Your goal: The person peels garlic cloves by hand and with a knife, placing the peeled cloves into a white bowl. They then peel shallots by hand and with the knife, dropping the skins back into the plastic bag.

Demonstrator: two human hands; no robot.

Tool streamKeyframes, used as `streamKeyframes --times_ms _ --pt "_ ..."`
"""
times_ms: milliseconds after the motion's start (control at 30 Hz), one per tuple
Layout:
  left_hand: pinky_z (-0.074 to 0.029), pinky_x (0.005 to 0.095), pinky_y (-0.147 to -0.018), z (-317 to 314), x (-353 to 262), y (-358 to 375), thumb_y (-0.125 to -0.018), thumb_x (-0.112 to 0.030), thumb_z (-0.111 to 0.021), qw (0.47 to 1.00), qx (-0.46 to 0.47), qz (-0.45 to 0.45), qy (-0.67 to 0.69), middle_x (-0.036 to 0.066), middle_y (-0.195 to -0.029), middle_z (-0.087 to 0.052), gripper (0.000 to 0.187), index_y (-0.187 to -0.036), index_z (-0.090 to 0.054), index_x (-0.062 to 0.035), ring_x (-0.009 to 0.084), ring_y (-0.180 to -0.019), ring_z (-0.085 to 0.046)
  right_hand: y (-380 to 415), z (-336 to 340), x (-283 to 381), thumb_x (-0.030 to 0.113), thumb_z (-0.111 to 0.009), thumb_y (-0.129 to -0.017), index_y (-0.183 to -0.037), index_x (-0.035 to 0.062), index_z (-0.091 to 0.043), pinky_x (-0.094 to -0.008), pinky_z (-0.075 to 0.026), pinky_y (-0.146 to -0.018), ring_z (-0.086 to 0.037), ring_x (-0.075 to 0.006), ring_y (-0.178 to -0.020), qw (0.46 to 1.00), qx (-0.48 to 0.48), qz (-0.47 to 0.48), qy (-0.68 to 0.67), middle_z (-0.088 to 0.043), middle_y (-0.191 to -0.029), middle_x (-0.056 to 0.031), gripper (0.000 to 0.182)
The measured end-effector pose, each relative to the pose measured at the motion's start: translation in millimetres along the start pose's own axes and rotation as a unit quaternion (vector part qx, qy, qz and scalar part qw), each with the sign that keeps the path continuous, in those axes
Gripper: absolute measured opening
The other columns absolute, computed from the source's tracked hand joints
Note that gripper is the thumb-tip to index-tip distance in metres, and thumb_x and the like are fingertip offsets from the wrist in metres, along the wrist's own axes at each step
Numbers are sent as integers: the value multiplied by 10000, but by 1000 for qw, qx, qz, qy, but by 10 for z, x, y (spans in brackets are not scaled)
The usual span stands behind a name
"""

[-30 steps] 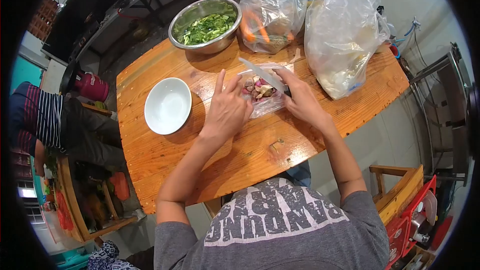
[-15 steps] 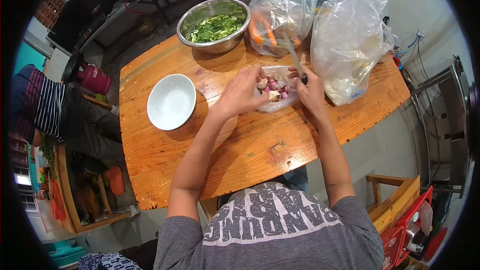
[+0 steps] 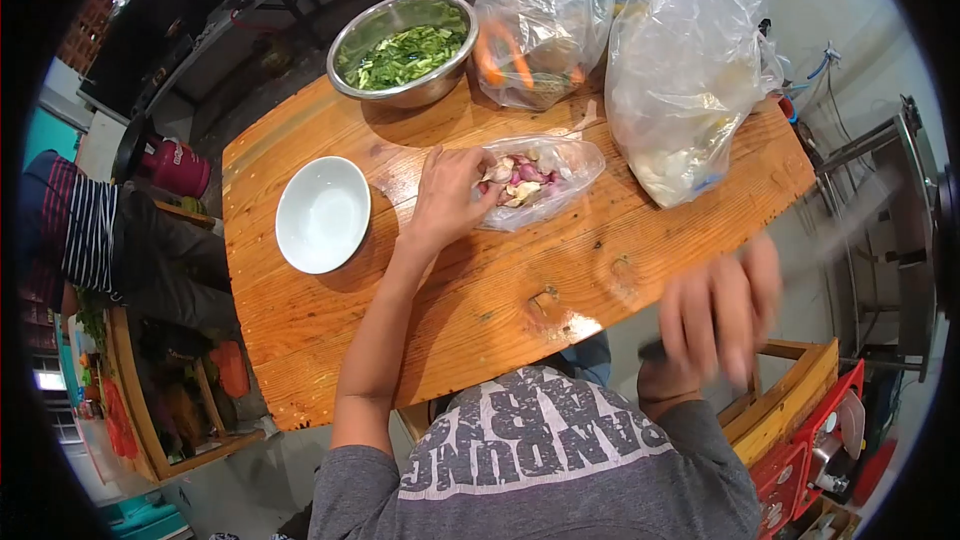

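A clear plastic bag (image 3: 570, 172) lies opened on the table, with small purple shallots (image 3: 528, 175) and pale garlic (image 3: 520, 194) inside. At its left end, my left hand (image 3: 452, 195) has its fingers bent around the bag's edge, close to the garlic. My right hand (image 3: 722, 315) is raised off the table's front right edge, smeared by motion. Its fingers are wrapped round the dark handle of a knife (image 3: 850, 212), whose blurred blade points up and right. Left of my left hand stands a white bowl (image 3: 323, 215) with nothing in it.
A steel bowl (image 3: 470, 58) of chopped greens (image 3: 405, 58) stands at the table's back. Beside it are a bag with carrots (image 3: 545, 15) and another filled plastic bag (image 3: 690, 80). A person (image 3: 95, 230) stands at the left. A wooden chair (image 3: 790, 400) is at the lower right.
My right hand has left the bag and swung right and toward me with the knife. My left hand stays at the bag, which lies spread more openly. The view has shifted slightly.
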State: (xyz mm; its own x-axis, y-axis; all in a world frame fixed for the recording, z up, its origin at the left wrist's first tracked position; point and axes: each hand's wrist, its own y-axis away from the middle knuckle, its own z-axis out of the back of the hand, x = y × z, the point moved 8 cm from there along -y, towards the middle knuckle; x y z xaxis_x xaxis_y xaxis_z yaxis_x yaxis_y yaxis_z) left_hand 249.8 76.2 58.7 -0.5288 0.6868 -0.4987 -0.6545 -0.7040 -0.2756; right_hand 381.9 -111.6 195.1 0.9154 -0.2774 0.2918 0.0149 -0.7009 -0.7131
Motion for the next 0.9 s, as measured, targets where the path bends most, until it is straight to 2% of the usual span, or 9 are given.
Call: streamKeyframes --times_ms 67,233,333,433,533,567,633,767,900 --pt "-365 409 -913 -10 13 9 -724 -160 -682 1000 -23 -15 0 124 -917 -623 303 -995 -599 -53 284 -918 -568 -45 -430 27 93 -385 -954 -866 57 -508 -393 -465 -424 -580 -270 -531 987 163 -9 4 -612 -808 -236 155" --pt "-326 478 -965 -38 31 0 -702 -165 -695 997 -39 -10 64 113 -888 -606 288 -947 -589 -57 295 -901 -561 -196 -769 -157 113 -431 -962 -885 94 -528 -248 -458 -554 -576 -215 -667 975 205 -69 49 -665 -1034 -108 125" --pt "-311 499 -987 2 17 -1 -697 -170 -697 998 -43 -22 46 105 -885 -600 286 -937 -589 -57 292 -898 -562 -198 -780 -193 168 -421 -972 -823 79 -550 -250 -457 -542 -557 -214 -640 972 221 -72 47 -678 -984 -133 216" --pt "-305 503 -984 87 -41 5 -699 -168 -690 998 -47 -22 20 100 -876 -594 273 -926 -588 -56 289 -898 -560 -73 -602 -177 136 -430 -947 -795 38 -540 -435 -499 -481 -604 -350 -596 966 236 -107 23 -601 -881 -262 212" --pt "-338 457 -964 216 -28 36 -733 -161 -673 996 -78 -21 26 98 -874 -595 239 -924 -584 -48 260 -887 -567 -57 175 -281 177 -476 -901 -955 1 -497 -338 -535 -521 -629 -293 -683 978 43 -158 129 -572 -1014 -300 186" --pt "-356 433 -955 248 -26 67 -750 -159 -666 995 -92 -21 34 97 -876 -596 225 -926 -583 -45 245 -882 -570 63 539 -229 185 -489 -883 -1026 -12 -477 -302 -542 -528 -638 -268 -732 943 -108 -205 239 -563 -1052 -303 243" --pt "-390 372 -914 312 57 125 -801 -160 -634 973 -111 58 195 91 -892 -602 193 -931 -576 -30 204 -876 -570 77 1033 -387 55 -421 -884 -1195 -30 -371 -227 -528 -537 -626 -169 -787 887 -194 -247 338 -512 -1198 -262 326" --pt "-435 271 -809 343 242 246 -900 -151 -534 918 -161 86 352 79 -908 -606 169 -971 -544 2 138 -869 -558 456 1519 -567 -60 -329 -836 -1408 43 -181 -211 -507 -497 -625 -134 -723 757 -226 -352 502 -514 -1222 -240 600" --pt "-452 296 -755 535 13 327 -947 -162 -438 908 -176 72 373 97 -892 -593 204 -1051 -478 9 173 -846 -570 489 1432 -523 -71 -330 -826 -1431 101 -144 -181 -456 -456 -601 -118 -575 757 -248 -365 482 -620 -1050 -173 656"
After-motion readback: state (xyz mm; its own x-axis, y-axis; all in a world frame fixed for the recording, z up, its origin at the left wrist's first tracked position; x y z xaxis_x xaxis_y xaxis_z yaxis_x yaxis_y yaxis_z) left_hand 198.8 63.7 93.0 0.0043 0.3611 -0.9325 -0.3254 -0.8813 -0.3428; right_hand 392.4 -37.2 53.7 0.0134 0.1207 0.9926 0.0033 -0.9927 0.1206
